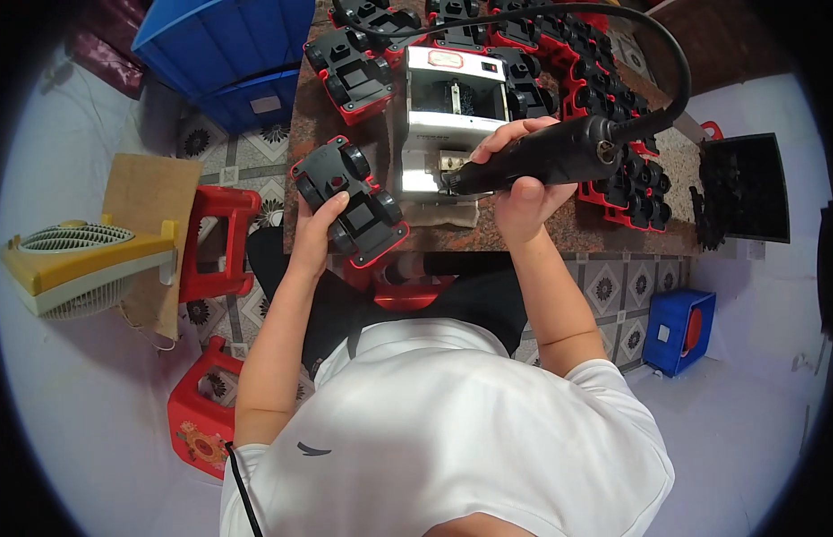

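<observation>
My left hand [315,231] grips a toy car [373,224], its black underside with wheels and red rim turned up, held in front of the table's near edge. The thumb lies across the chassis. Wrapped in my right hand [524,208] is a thick black electric screwdriver [555,157], lying nearly level with its tip pointing left. That tip is at the front of a white screw feeder [457,130], by a small metal block; whether it touches a screw cannot be made out. The feeder has a clear window on top and a red switch.
Several similar upturned toy cars [349,76] stand behind and right of the feeder on the brown stone table [524,237]. A black cable [680,80] loops overhead from the screwdriver. Blue crates [224,49], a red stool [221,233] and a yellow fan [85,259] are at left; a black tray [747,192] is at right.
</observation>
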### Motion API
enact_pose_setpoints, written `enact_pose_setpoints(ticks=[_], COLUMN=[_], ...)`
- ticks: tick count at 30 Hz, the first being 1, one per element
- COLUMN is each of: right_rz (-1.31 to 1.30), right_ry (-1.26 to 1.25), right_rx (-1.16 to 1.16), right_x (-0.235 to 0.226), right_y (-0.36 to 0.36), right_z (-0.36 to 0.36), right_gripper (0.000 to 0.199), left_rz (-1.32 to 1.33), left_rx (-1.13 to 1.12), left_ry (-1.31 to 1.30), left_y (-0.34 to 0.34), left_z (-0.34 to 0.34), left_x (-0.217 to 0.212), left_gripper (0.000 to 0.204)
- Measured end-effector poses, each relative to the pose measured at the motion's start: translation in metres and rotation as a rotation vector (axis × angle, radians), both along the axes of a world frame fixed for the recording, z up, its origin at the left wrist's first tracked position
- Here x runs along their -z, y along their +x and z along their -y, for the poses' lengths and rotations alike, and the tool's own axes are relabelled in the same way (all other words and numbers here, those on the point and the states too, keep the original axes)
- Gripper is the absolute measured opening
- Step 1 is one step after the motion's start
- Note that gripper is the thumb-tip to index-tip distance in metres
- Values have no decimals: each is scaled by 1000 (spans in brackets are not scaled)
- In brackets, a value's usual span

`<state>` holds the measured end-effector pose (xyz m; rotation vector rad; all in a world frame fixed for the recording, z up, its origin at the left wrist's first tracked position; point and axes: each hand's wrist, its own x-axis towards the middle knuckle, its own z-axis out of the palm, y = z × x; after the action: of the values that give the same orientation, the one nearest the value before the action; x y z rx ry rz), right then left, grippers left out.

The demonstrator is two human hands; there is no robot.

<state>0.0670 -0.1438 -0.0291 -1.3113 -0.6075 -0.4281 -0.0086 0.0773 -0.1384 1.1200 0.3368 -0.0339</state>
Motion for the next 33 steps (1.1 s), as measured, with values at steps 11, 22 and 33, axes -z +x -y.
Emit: enact_pose_setpoints(ticks=[11,22,33], right_rz=[99,41,13], right_ry=[19,5,30], right_rx=[-35,48,44], right_x=[2,2,3], right_y=[-10,-8,-7], right_z=[5,4,1], right_gripper=[72,72,74], left_rz=[-8,-22,-11], left_rx=[-6,-13,-5], left_ry=[9,-6,1], left_y=[1,0,1], left_z=[-1,1,2], left_x=[1,-2,-5], left_gripper=[52,53,54])
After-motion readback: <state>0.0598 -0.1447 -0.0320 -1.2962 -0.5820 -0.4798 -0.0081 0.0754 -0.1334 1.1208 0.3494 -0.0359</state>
